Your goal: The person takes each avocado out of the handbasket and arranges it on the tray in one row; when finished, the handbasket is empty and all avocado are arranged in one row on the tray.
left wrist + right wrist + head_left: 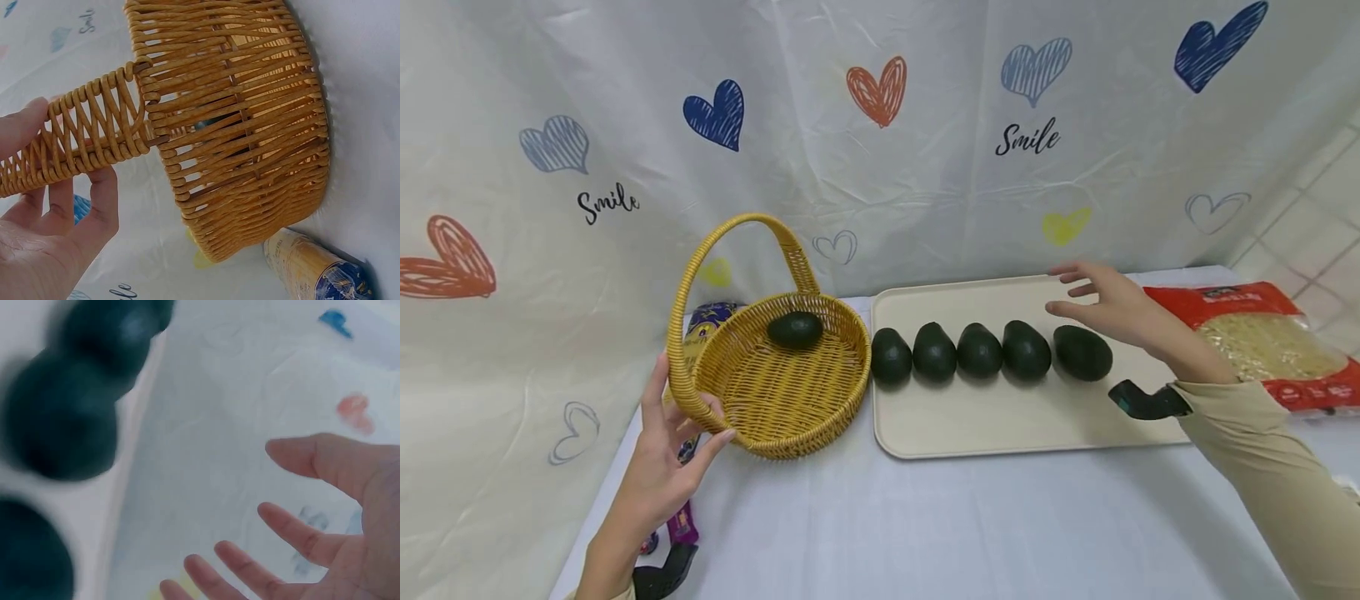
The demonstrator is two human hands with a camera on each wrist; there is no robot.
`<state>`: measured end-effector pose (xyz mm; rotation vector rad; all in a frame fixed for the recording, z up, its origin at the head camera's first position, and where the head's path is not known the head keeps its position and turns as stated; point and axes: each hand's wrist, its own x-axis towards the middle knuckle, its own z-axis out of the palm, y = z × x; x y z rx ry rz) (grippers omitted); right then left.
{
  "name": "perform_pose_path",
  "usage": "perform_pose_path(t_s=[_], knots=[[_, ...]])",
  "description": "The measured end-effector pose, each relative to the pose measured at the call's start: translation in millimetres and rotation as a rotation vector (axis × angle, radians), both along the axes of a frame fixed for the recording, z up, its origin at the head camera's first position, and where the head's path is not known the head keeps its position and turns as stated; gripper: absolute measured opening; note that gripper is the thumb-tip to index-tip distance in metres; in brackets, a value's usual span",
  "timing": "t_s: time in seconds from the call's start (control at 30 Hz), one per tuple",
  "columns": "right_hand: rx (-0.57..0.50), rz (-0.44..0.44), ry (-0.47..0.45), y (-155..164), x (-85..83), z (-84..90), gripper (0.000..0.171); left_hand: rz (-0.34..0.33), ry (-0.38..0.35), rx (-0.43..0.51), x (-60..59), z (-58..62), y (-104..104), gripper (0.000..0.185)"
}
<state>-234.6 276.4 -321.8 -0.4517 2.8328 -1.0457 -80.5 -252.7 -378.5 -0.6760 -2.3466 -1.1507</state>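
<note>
A yellow woven basket [778, 400] with a tall arched handle [75, 134] stands left of the tray, one dark green avocado [795, 331] lying inside near its far wall. My left hand [658, 475] grips the handle low on its left side, thumb on one side and fingers on the other. On the beige tray [970, 425] several avocados sit in a row; the rightmost avocado [1082, 352] lies a little tilted. Above that end of the row hovers my right hand [1105, 304], fingers spread and touching nothing. In the right wrist view its palm [362, 562] is bare.
To the right of the tray lies a red and clear bag of pale dry food [1270, 342]. A blue and yellow package [711, 317] is partly behind the basket, and a purple wrapper [682, 525] lies near my left wrist. A heart-printed white curtain [925, 192] hangs behind.
</note>
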Motion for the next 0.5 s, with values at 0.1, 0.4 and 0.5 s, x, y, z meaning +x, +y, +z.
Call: perform_pose_path(t_s=[0.1, 0.4, 0.5], knots=[[-0.049, 0.064, 0.05, -33.6, -2.3, 13.8, 0.056, -0.003, 0.014, -0.002, -0.9, 0.1, -0.1, 0.132], [-0.132, 0.4, 0.154, -157.3, -19.3, 25.1, 0.033, -0.01, 0.024, 0.013, -1.0, 0.4, 1.3, 0.13], [-0.095, 0.536, 0.149, -196.7, -28.7, 23.4, 0.029, -0.011, 0.037, 0.013, -0.9, 1.1, 1.5, 0.131]])
